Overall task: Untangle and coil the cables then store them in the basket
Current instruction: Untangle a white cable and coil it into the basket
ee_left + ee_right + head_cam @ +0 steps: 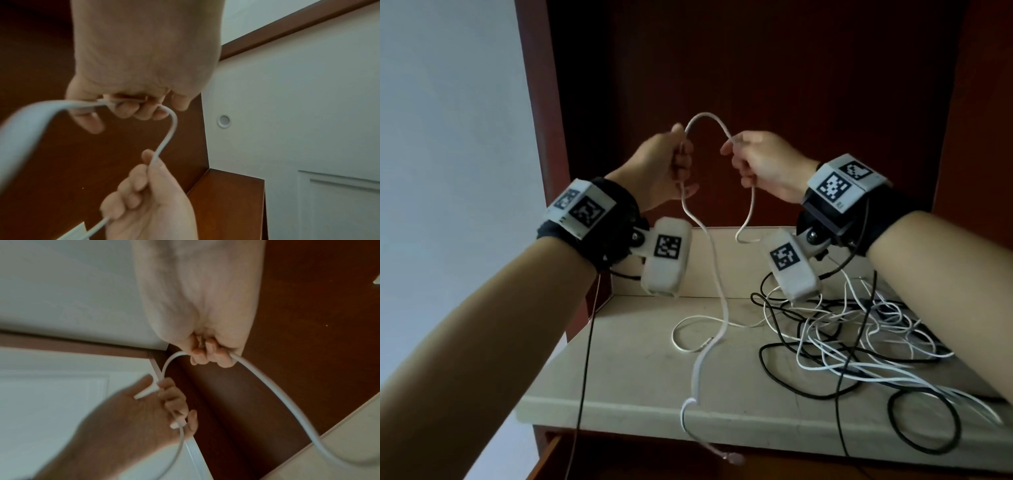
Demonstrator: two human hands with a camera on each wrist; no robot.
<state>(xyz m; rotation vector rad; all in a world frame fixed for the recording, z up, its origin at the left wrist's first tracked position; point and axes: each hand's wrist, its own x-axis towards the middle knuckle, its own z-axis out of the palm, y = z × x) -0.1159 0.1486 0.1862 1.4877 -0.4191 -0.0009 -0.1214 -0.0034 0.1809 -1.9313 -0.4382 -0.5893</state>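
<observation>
White cable (707, 120) arches between both hands above tangled cables (859, 329).

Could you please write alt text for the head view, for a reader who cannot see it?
Both hands, left hand and right hand, hold a white cable arched between them above a pale shelf. Its end hangs over the shelf's front edge; tangled black and white cables lie to the right.

A home interior, most likely a bedroom or living room: a reddish-brown wooden cabinet (756, 68) with a pale stone-like surface (619, 377) set in its recess, plain painted walls (448, 137), a white panelled door (339, 203) and a recessed ceiling light (223, 121).
</observation>
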